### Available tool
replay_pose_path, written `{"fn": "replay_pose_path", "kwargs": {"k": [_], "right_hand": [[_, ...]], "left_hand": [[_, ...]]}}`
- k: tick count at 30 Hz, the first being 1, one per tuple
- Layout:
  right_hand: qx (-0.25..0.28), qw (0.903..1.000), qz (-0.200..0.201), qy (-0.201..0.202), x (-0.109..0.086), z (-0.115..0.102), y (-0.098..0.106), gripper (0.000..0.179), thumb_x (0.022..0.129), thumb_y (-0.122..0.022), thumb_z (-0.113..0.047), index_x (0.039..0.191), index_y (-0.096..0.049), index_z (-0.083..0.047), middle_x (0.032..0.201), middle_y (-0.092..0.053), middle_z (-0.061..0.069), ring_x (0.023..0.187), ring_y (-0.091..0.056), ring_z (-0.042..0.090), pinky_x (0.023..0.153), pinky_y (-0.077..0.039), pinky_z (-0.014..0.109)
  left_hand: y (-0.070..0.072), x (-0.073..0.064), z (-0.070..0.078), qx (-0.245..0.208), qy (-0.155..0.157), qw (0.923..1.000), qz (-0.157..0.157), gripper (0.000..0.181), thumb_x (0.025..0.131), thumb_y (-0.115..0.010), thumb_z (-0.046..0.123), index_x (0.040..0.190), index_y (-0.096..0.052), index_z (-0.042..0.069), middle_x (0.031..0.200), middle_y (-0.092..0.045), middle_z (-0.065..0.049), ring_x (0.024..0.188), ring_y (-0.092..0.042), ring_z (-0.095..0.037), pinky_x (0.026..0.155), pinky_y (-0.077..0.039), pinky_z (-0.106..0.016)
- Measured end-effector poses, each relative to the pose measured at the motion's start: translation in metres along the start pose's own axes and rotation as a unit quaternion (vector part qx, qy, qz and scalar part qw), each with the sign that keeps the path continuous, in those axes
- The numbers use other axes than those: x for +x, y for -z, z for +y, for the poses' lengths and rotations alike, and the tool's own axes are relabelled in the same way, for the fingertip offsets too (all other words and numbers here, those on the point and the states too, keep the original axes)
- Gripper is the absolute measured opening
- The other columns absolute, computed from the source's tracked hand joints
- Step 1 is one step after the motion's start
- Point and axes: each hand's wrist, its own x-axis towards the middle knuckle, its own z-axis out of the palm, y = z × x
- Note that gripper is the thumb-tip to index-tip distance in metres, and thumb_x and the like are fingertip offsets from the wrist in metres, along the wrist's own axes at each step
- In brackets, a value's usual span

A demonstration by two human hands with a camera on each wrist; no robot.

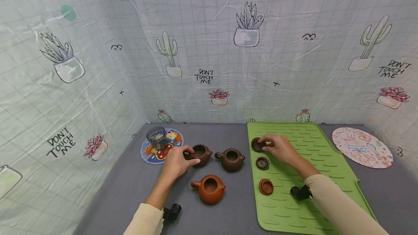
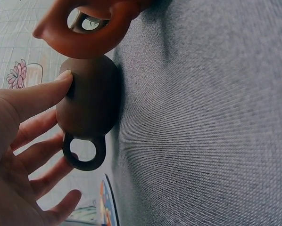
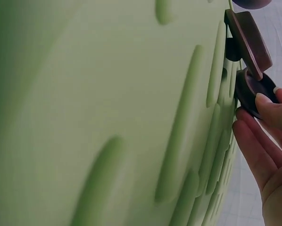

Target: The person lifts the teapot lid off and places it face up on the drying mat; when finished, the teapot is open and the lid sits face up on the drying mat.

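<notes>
My left hand (image 1: 176,162) holds a dark brown teapot (image 1: 204,158) by its rim at the back left of the table. In the left wrist view the thumb lies at the rim of this teapot (image 2: 91,101), with its ring handle beside the spread fingers. To its right stands a second brown teapot (image 1: 232,164), and nearer me an orange-red teapot (image 1: 211,196); all three have uncovered tops. My right hand (image 1: 281,149) pinches a dark lid (image 1: 257,145) at the green mat's far left. Below it on the mat lie another brown lid (image 1: 262,163) and a reddish lid (image 1: 266,187).
The green ridged mat (image 1: 287,209) covers the right of the grey table (image 1: 235,206). A clear glass (image 1: 157,139) stands on a round blue patterned mat (image 1: 147,157) at the back left. A pink floral oval mat (image 1: 362,148) lies far right. A printed curtain (image 1: 209,46) encloses the table.
</notes>
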Motion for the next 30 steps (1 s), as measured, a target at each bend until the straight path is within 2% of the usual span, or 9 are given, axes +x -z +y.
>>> {"fn": "replay_pose_path", "kwargs": {"k": [16,30], "right_hand": [[0.01,0.9995,-0.011,-0.029,0.0013,-0.0037,-0.0017,0.022,0.09,-0.073,0.002,0.111,-0.071,-0.004,0.117,-0.073,0.019,0.113,-0.071,0.042,0.081,-0.063,0.04],[-0.028,0.9984,0.018,-0.046,0.0036,-0.0058,-0.0095,0.022,0.09,-0.074,0.0,0.111,-0.068,-0.006,0.119,-0.074,0.018,0.112,-0.071,0.041,0.082,-0.062,0.043]], "left_hand": [[-0.0006,0.001,-0.0014,-0.002,0.0,1.0,0.002,0.029,0.075,-0.091,0.035,0.097,-0.076,0.022,0.108,-0.077,-0.006,0.106,-0.069,-0.032,0.092,-0.053,-0.05],[0.001,0.0005,-0.0016,-0.003,0.003,1.0,-0.002,0.03,0.075,-0.091,0.036,0.097,-0.077,0.021,0.108,-0.077,-0.006,0.107,-0.069,-0.032,0.093,-0.053,-0.05]]}}
